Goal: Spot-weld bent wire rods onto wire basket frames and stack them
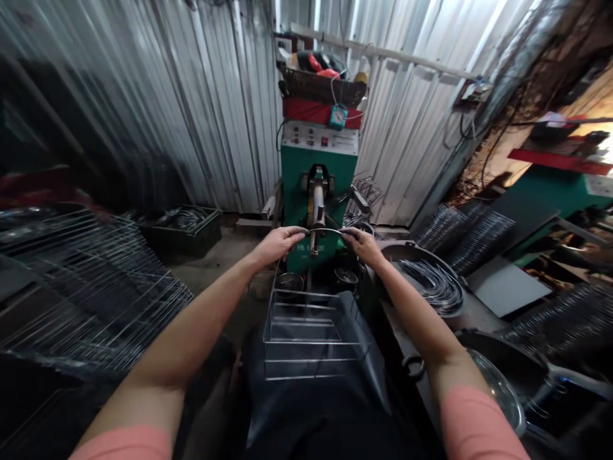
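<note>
Dark apron [297, 415] beneath a wire rack [311, 343], we steady 1 bowed wire [329, 229] by the green machine [294, 166], left hand [282, 242] and right hand [363, 245] both pinched on it.

Single head-worn view, looking forward and down over both forearms toward green machine [293, 191]

The wire stack [96, 281] looks blurred, perhaps cut off at left.
</note>
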Motion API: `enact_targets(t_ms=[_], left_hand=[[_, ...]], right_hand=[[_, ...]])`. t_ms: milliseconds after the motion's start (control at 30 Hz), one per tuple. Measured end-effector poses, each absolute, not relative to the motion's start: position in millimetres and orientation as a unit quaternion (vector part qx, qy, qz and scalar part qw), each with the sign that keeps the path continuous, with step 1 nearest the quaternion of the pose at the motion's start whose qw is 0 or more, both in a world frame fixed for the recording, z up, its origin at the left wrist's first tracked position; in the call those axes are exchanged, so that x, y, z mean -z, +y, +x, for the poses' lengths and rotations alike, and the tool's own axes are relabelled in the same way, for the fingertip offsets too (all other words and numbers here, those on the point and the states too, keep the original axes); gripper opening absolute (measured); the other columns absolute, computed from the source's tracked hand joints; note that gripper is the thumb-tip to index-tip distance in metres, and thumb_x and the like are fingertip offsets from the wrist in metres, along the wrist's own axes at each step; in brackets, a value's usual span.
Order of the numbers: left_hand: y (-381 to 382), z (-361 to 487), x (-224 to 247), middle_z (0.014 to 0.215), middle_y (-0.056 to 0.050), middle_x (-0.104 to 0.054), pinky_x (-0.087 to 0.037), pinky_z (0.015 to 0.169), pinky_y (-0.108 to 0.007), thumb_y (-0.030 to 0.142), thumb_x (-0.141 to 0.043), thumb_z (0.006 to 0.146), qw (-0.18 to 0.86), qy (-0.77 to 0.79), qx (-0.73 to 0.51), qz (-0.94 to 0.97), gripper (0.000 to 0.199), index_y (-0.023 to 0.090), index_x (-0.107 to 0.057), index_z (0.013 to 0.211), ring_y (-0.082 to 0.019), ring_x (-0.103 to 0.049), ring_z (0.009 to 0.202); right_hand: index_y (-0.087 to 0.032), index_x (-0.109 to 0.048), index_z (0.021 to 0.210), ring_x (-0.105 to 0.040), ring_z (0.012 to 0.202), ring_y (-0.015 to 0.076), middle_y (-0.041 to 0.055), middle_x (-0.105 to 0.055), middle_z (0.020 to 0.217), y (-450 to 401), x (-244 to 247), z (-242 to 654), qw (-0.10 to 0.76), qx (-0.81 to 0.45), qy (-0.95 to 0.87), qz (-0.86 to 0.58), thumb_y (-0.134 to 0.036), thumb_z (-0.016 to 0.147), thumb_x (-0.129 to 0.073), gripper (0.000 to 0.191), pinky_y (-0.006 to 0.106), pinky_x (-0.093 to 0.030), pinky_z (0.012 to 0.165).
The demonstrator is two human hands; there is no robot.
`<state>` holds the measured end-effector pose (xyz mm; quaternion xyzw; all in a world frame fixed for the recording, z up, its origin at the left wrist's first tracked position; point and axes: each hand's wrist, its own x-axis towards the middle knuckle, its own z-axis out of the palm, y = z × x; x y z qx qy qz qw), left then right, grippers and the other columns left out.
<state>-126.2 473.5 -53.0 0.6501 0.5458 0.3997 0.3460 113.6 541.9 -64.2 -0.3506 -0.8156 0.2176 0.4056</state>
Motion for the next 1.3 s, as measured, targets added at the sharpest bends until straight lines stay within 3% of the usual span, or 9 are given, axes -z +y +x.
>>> enact_targets(t_ms=[167,300,467,600,700,833,1300], left_hand=[[496,-118,108,0.048,0.007,-0.038,-0.031,0.035,-0.018,0.027,-0.048,0.085,0.497,0.582,-0.325,0.556,0.040,0.013,-0.052,0.122,-0.007,-0.034,0.036],[505,-122,144,0.049,0.008,-0.036,-0.033,0.035,-0.019,0.029,-0.047,0.085,0.539,0.580,-0.292,0.536,0.045,0.014,-0.048,0.127,-0.008,-0.032,0.036],[526,-124,163,0.055,0.004,-0.048,-0.039,0.042,-0.021,0.026,-0.043,0.084,0.438,0.585,-0.239,0.640,0.046,0.015,-0.048,0.129,-0.010,-0.044,0.040],[541,-120,172,0.086,-0.006,-0.067,-0.049,0.074,-0.028,0.030,-0.043,0.086,0.278,0.554,-0.220,0.754,0.039,0.016,-0.059,0.118,-0.018,-0.062,0.079],[546,-116,177,0.101,-0.010,-0.066,-0.045,0.085,-0.030,0.026,-0.039,0.088,0.147,0.555,-0.165,0.802,0.036,0.018,-0.060,0.116,-0.021,-0.061,0.093],[554,-114,175,0.094,-0.013,-0.066,-0.047,0.073,-0.030,0.018,-0.035,0.088,0.070,0.590,-0.074,0.801,0.037,0.018,-0.058,0.117,-0.022,-0.064,0.082],[578,-131,169,0.088,-0.009,-0.068,-0.042,0.069,-0.026,0.024,-0.038,0.089,0.110,0.588,-0.108,0.794,0.029,0.020,-0.062,0.105,-0.021,-0.063,0.082]], right_hand=[[-0.014,-0.066,0.095,-0.061,0.081,0.0161,0.0035,-0.068,0.085,566,136,118,0.312,-0.220,-0.835,-0.396,-0.028,0.084,-0.049,0.024,0.025,-0.045,0.078],[-0.016,-0.062,0.108,-0.061,0.091,0.0166,0.0067,-0.067,0.098,568,173,113,0.214,-0.169,-0.868,-0.414,-0.023,0.090,-0.044,0.027,0.024,-0.044,0.081],[-0.025,-0.044,0.133,-0.063,0.091,0.0205,0.0093,-0.064,0.104,573,178,106,0.048,-0.021,-0.900,-0.433,-0.025,0.095,-0.034,0.039,0.027,-0.046,0.077],[-0.026,-0.034,0.139,-0.064,0.088,0.0218,0.0122,-0.062,0.104,571,173,99,-0.036,0.033,-0.906,-0.421,-0.018,0.093,-0.030,0.046,0.028,-0.047,0.071],[-0.024,-0.032,0.138,-0.064,0.089,0.0224,0.0132,-0.060,0.107,573,170,94,-0.049,0.031,-0.911,-0.409,-0.015,0.091,-0.031,0.048,0.028,-0.048,0.071],[-0.023,-0.038,0.132,-0.063,0.092,0.0238,0.0122,-0.061,0.107,585,165,88,-0.053,0.012,-0.910,-0.411,-0.015,0.091,-0.032,0.043,0.030,-0.048,0.074],[-0.024,-0.044,0.126,-0.061,0.093,0.0211,0.0087,-0.065,0.105,617,159,74,-0.050,-0.017,-0.907,-0.418,-0.021,0.095,-0.029,0.035,0.027,-0.043,0.072]])
